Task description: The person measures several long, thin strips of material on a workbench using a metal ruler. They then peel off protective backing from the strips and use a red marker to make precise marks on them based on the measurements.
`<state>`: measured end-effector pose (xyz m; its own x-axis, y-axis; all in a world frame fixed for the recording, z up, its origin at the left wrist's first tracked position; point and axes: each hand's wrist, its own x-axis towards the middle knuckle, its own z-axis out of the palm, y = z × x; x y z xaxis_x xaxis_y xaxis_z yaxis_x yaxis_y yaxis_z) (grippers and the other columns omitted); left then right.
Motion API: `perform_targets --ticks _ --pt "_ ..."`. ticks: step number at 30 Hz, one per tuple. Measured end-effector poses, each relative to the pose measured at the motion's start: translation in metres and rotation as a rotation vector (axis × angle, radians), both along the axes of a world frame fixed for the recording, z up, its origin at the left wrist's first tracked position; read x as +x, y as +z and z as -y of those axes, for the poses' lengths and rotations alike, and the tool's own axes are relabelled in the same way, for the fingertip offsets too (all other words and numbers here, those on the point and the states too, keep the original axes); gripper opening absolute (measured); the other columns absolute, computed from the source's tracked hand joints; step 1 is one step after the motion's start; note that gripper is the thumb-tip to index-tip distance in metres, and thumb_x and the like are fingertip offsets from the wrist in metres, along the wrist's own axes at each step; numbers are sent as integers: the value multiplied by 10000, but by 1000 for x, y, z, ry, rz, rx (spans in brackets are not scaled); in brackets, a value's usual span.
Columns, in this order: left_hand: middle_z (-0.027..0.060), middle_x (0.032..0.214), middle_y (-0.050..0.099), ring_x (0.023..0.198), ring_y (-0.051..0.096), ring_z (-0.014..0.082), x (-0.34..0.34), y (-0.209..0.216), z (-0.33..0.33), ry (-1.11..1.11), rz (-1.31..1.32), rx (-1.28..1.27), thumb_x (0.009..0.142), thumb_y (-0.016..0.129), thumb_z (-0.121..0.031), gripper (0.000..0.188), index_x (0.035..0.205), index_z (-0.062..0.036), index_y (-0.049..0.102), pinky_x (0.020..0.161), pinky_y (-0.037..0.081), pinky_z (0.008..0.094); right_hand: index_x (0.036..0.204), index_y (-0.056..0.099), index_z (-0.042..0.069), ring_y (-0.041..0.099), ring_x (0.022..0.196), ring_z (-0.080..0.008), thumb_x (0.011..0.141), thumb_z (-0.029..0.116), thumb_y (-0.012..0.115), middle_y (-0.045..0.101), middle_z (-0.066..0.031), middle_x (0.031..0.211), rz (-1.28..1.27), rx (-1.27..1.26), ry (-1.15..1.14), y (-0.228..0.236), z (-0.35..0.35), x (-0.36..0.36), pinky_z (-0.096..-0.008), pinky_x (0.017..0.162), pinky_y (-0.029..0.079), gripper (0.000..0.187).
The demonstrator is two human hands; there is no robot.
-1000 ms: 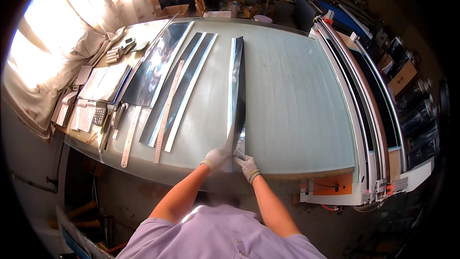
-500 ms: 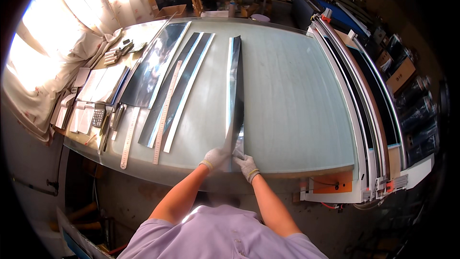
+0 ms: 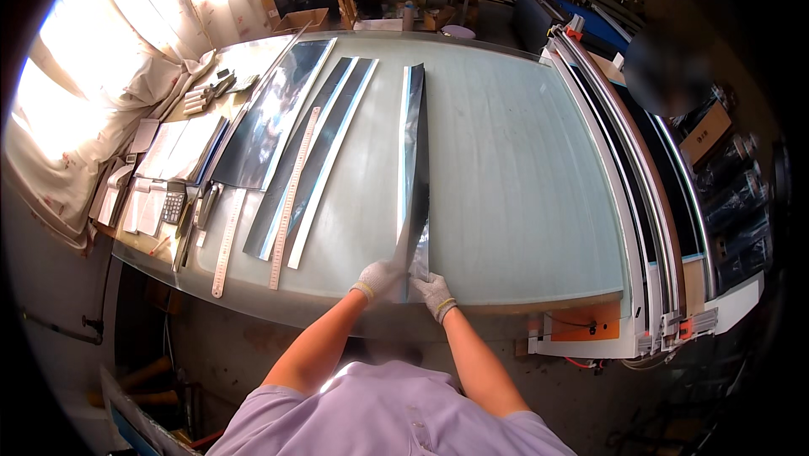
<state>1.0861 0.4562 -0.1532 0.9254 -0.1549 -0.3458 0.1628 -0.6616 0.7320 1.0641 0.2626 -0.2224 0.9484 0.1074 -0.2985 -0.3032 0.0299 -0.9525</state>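
A long strip of dark glossy film [image 3: 419,161] with a white and blue edge lies lengthwise on the pale green table [image 3: 514,178]. Its near end is folded or twisted over, close to the table's front edge. My left hand [image 3: 380,280], in a light knit glove, pinches the left side of that end. The gloved right hand [image 3: 433,296] grips the same end just to the right, with fingers closed on it. The two hands are almost touching, and the fingertips are partly hidden by the film.
Left of the strip lie two narrower film strips [image 3: 333,152], a steel ruler [image 3: 295,195], a second ruler [image 3: 227,245] and a wide film sheet [image 3: 278,110]. Papers [image 3: 181,148] and a calculator [image 3: 173,203] sit farther left. A long rail machine [image 3: 628,178] borders the right side.
My hands and the film strip hold nearly the same position. A dark blurred shape has appeared at the upper right, beyond the rail machine.
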Motion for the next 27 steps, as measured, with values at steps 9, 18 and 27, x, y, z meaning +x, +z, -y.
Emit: perform_targets --ticks 9,18,27 --pt "235 970 731 939 694 402 1 -9 -3 -3 -13 10 950 641 -435 454 1127 -25 721 852 537 461 1103 731 -63 656 906 -146 892 233 776 749 -91 1003 -22 -6 3 8 -2 -1 -297 814 519 366" --pt "222 924 741 886 721 362 0 2 -1 21 -31 11 945 666 -454 500 1097 19 718 822 549 449 911 696 -44 558 775 -150 936 254 705 649 -52 812 115 38 -58 41 -3 -13 -338 738 480 299" --pt "198 918 754 837 736 321 3 -17 -3 25 -7 -37 960 671 -402 452 1132 14 714 784 564 414 787 586 6 470 749 -128 932 162 685 499 -32 751 53 62 106 16 23 -12 -329 684 422 235"
